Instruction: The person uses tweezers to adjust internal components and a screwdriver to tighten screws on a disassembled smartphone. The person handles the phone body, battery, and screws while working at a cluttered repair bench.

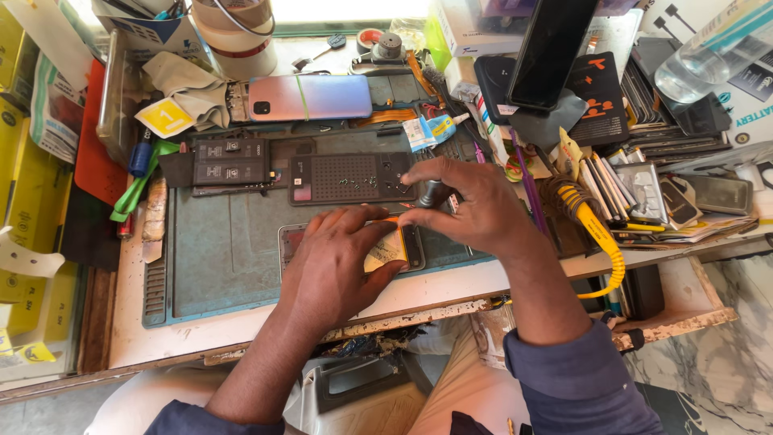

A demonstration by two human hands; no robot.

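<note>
An opened phone lies flat on the grey-green work mat, its insides facing up. My left hand rests palm-down over the phone and presses it to the mat. My right hand grips the dark handle of a small screwdriver, held upright with its tip at the phone's right end. Just behind the hands sits a dark perforated screw tray with several tiny screws on it.
A phone back cover with a pink-blue sheen lies at the rear, a black battery to the left. A black phone leans at the back right. A yellow coiled cable, stacked parts and boxes crowd the right and left edges.
</note>
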